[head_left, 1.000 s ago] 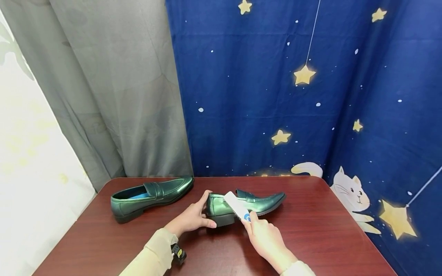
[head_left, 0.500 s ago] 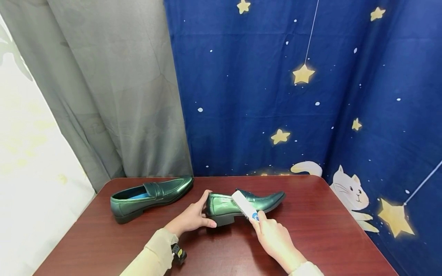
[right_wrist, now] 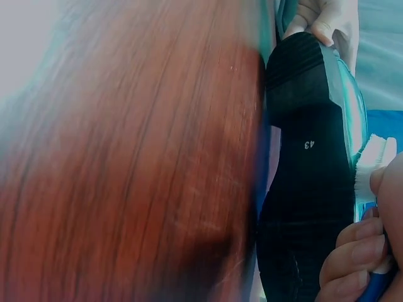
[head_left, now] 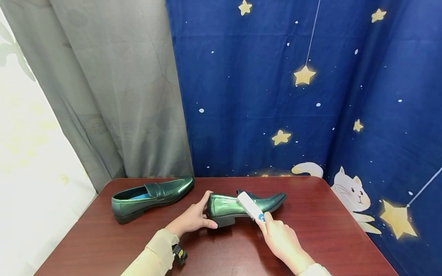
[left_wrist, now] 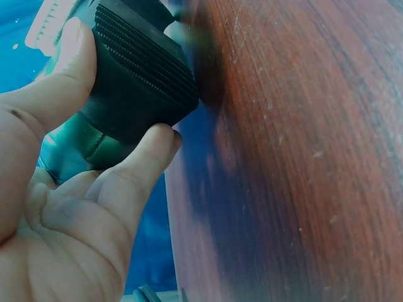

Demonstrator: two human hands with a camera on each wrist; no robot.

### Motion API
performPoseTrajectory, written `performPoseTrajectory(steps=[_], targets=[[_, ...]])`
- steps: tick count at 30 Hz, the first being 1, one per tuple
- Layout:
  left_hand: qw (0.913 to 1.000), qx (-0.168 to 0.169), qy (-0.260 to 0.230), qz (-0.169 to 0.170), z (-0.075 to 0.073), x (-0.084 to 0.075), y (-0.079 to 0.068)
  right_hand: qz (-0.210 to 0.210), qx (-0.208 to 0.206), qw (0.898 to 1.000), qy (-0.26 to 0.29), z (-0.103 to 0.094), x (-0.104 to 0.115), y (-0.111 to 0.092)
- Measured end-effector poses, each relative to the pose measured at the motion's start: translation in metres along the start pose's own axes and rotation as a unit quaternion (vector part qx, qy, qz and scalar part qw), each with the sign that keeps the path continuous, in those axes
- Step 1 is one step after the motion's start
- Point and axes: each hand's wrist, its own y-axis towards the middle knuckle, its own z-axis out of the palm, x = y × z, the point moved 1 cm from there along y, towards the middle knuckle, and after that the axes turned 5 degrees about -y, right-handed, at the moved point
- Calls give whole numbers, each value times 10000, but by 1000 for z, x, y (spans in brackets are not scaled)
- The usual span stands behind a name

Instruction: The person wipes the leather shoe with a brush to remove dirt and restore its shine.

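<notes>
A shiny green loafer (head_left: 226,206) is tipped on the table, toe to the right. My left hand (head_left: 191,217) grips it round the heel, and in the left wrist view the thumb and fingers hold the black ridged heel block (left_wrist: 141,69). My right hand (head_left: 281,239) holds a white brush (head_left: 250,206) by its handle, fingers curled round it. The bristles (right_wrist: 371,167) lie against the shoe's side, near its middle. In the right wrist view the black sole (right_wrist: 308,182) faces the camera, marked 43.
A matching green loafer (head_left: 152,197) stands upright at the table's back left. The reddish-brown table (head_left: 214,257) ends in front of a grey curtain (head_left: 121,96) and a blue starry curtain (head_left: 248,96). A small black device (head_left: 179,253) is strapped at the left wrist.
My right hand and the brush have moved right along the shoe's side, from near the heel towards its middle. The left hand and the gripped loafer have stayed in place.
</notes>
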Motion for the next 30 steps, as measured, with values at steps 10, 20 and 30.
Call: performPoseTrajectory(steps=[10,20,30], targets=[[10000,37,37,0,0,-1,0,-169,-186,9996,-115,1,-10,-1],[9997,-51,217,-31,0,1,-1,-148,-81,9998,-99,1,-15,-2],[9999,-56,119,-18,0,0,-2,-38,-165,9998,-64,-2,-25,-4]])
